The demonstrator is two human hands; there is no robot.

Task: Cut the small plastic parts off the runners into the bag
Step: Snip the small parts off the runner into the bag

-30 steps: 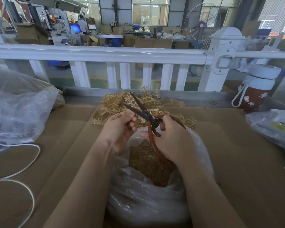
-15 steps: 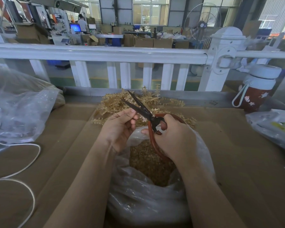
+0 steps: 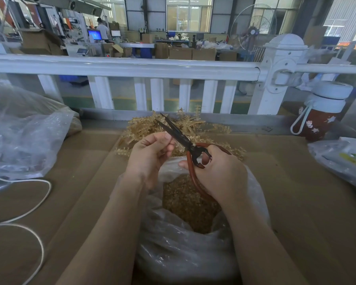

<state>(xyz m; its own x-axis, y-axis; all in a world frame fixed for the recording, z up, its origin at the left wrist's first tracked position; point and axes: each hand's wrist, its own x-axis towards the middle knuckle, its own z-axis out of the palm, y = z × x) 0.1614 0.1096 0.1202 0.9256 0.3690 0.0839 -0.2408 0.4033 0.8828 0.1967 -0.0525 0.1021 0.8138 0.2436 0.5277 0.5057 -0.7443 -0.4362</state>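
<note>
Sensibly, both hands work right over the open bag (image 3: 185, 251), so cut parts (image 3: 190, 204) should drop straight in. The right hand (image 3: 220, 173) grips the scissors (image 3: 183, 138) by their red loops, blades slightly parted toward eleven o'clock. The left hand (image 3: 150, 155) is curled, fingertips pinching something too small to tell beside the blades. Uncut runners (image 3: 142, 128) are heaped at twelve o'clock, within reach.
</note>
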